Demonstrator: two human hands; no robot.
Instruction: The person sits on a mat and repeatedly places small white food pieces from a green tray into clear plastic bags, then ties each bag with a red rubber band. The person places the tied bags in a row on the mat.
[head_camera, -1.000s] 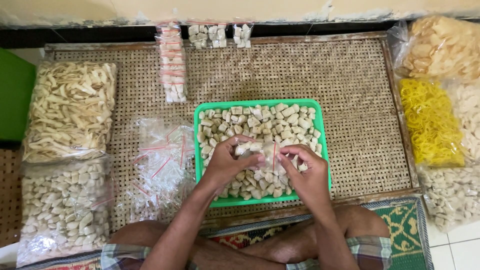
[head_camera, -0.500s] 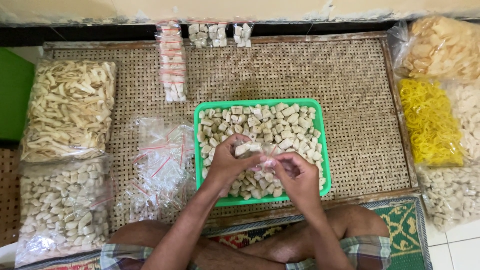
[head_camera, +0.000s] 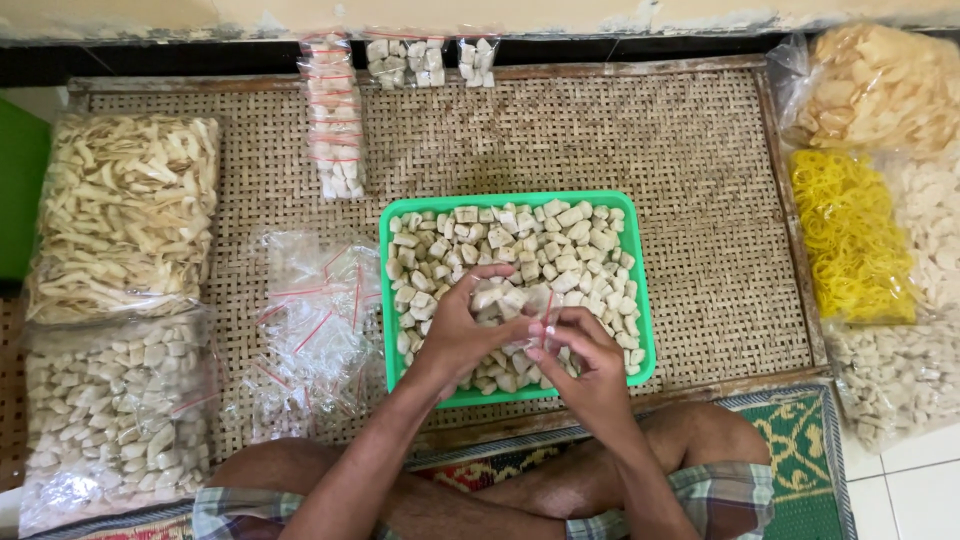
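Note:
A green plastic tray full of pale cracker pieces sits on a woven mat in front of me. My left hand holds a small clear bag of cracker pieces over the tray. My right hand touches the same bag at its lower edge, fingers pinched on the plastic. Both hands meet above the tray's near half.
A pile of empty small clear bags lies left of the tray. Filled small packs line the far edge. Large bags of crackers sit at left, more with a yellow bag at right.
My right hand has moved left and closed in on the small bag held by my left hand. The left hand has stayed over the tray.

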